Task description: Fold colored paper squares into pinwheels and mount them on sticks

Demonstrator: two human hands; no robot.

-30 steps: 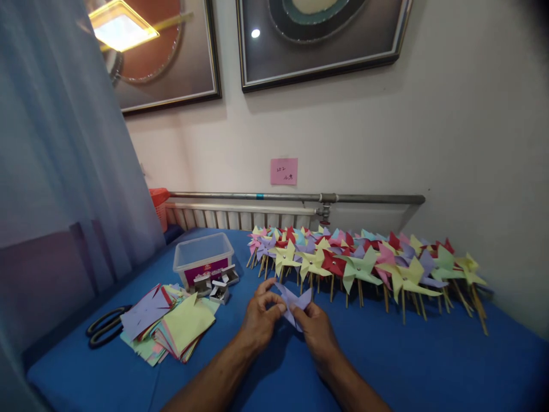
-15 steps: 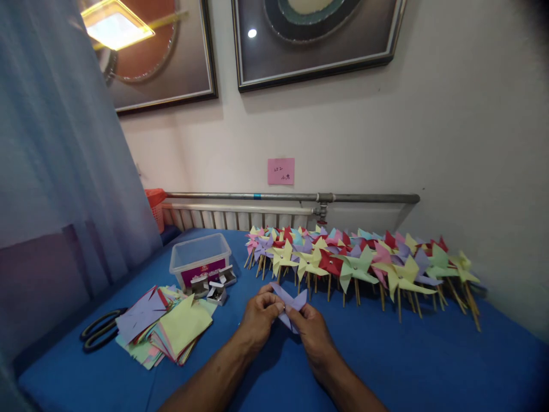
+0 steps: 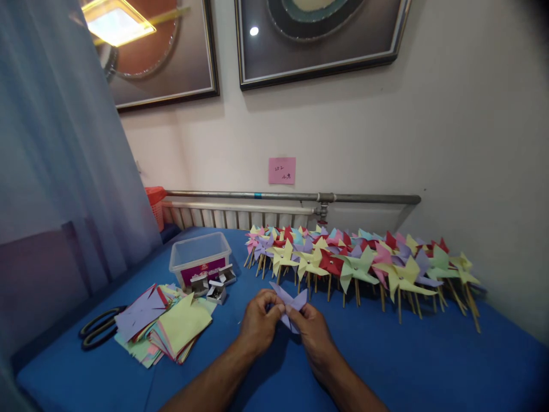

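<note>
My left hand (image 3: 258,324) and my right hand (image 3: 315,331) meet over the blue table (image 3: 420,360) and pinch a small purple paper pinwheel (image 3: 290,302) between their fingertips. The paper's folded points stick up above my fingers. Its centre is hidden by my thumbs. Beyond my hands lies a long row of finished paper pinwheels (image 3: 360,264) on wooden sticks, in yellow, red, green, purple and pink.
A stack of cut coloured paper squares (image 3: 165,323) lies at the left, with black scissors (image 3: 99,327) beside it. A clear plastic box (image 3: 198,258) and small open pin boxes (image 3: 217,283) stand behind the stack. A curtain hangs at the far left; a radiator pipe runs along the wall.
My hands have stayed almost in place, working the purple paper closer together; the view shifted slightly.
</note>
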